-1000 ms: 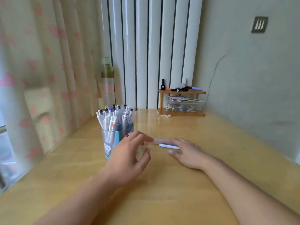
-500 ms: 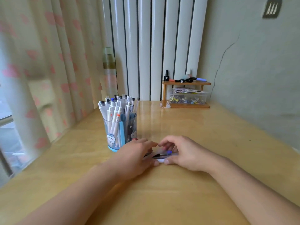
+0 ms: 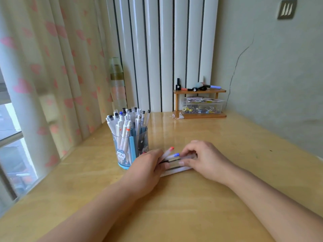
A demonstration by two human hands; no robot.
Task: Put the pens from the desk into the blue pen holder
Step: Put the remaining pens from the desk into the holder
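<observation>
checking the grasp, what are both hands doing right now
Left hand: fingers curled round the bundle of pens, lifting one end.
Right hand: fingertips pinching the same pens at their other end.

Soft daylight enters from the window (image 3: 12,130) left of the fingers; glare streaks the desk (image 3: 174,126) beyond them; edges bow, slightly blurred.

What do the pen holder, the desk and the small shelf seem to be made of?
Pen holder: likely clear blue-tinted plastic; pens show through its wall.
Desk: apparently varnished light wood; glossy reflections.
Small shelf: seemingly darker wood, matte.
</observation>
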